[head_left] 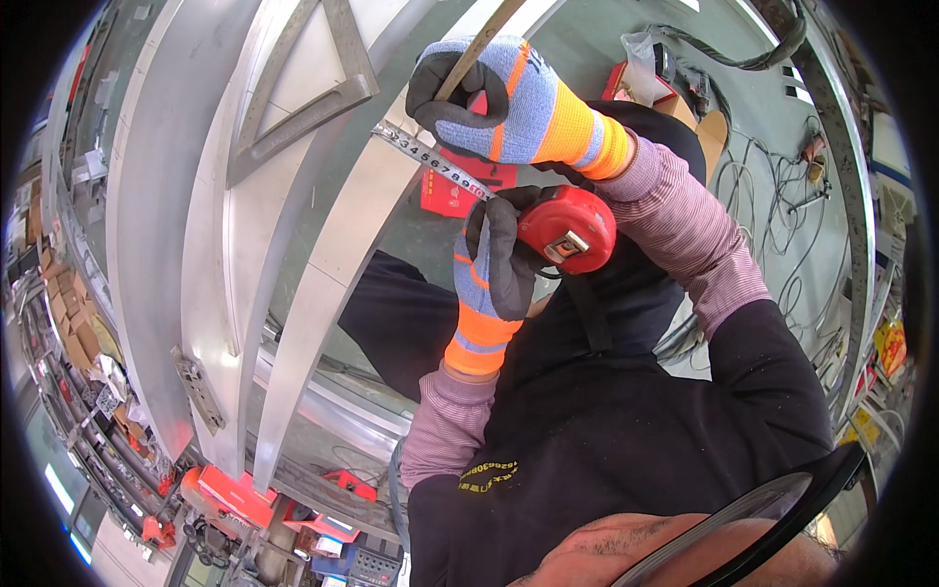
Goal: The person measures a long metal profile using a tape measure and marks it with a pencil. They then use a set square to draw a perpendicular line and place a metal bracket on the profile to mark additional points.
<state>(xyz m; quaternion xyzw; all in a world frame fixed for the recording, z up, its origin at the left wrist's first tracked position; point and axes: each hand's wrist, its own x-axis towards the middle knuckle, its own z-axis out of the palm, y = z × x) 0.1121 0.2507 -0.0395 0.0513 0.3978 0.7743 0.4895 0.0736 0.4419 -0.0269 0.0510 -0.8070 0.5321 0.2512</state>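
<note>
A red tape measure [567, 230] sits in my left hand [501, 256], whose gloved thumb and fingers are closed at its mouth. From there the short pulled-out blade [430, 159] runs up and left, its end over the edge of a pale metal profile [337, 249]. Above it, my right hand [499, 103] pinches a narrow tan-brown flat strip [481, 47] between thumb and fingers. The strip's far end leaves the top of the picture. Its lower end is partly hidden by the glove. Both gloves are blue-grey and orange with dark palms.
A metal set square [305, 127] rests on the wide metal profiles to the left. Lower on them is a small slotted metal plate [199, 389]. A red box [445, 196] is under my hands. Cables [782, 196] lie on the floor at right, and a red power tool [230, 494] is at lower left.
</note>
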